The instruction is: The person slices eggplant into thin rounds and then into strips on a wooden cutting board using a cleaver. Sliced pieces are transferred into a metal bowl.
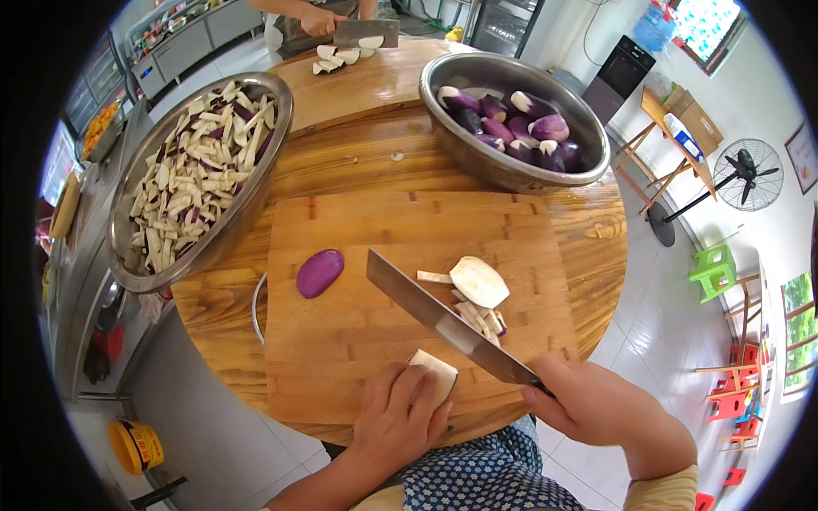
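Note:
My right hand grips a cleaver by its handle, the blade slanting up and left above the wooden cutting board. Near the board's front edge, my left hand holds a pale cut piece of eggplant. Just beyond the blade lie a large eggplant slice and, partly hidden by the cleaver, a small heap of eggplant strips. One loose strip touches or nearly touches the slice. A purple-skinned eggplant slice rests alone on the left of the board.
A metal basin of eggplant strips stands at the left. Another metal basin holds several partly peeled eggplants at the back right. Across the round wooden table, a person's hand holds a second cleaver over another board.

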